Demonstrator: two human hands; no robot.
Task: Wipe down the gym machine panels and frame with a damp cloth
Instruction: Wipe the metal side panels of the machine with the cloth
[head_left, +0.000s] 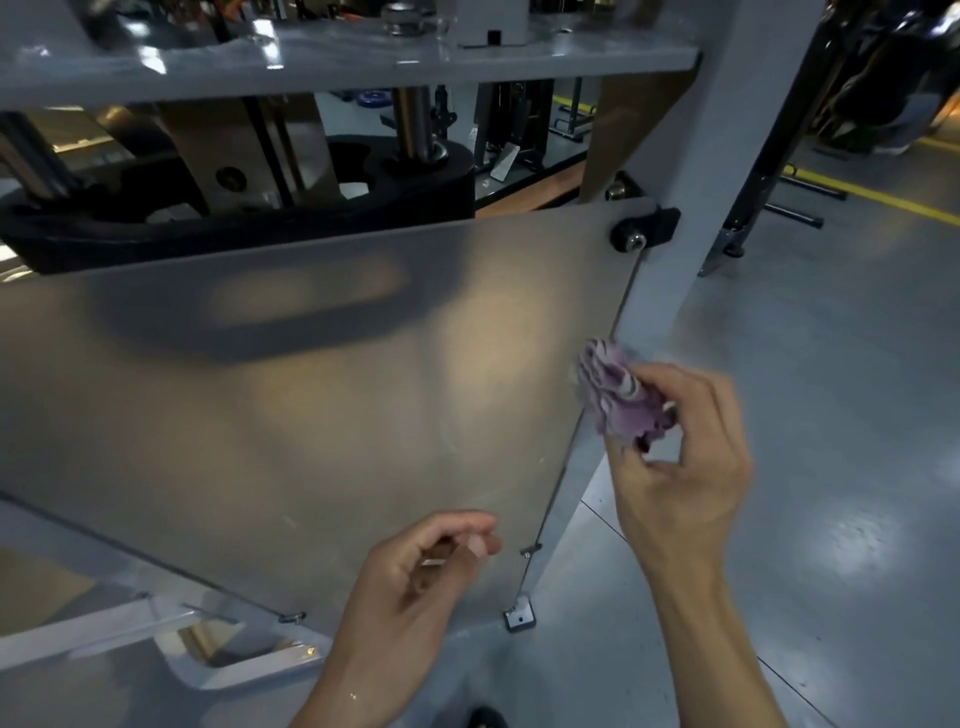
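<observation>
Two bare hands work at the right edge of a frosted machine panel (291, 395), one holding a purple cloth (621, 395).

Bunched and striped, the cloth sits against the panel's right edge, where it meets the grey upright frame post (675, 249); the right hand (680, 467) pinches it between thumb and curled fingertips. Nearer and lower, the left hand (410, 577) hovers before the panel's near right corner, fingers loosely curled and holding nothing; whether it touches the panel cannot be told. A black bolt mount (641, 228) fixes the panel's far right corner to the post.
</observation>
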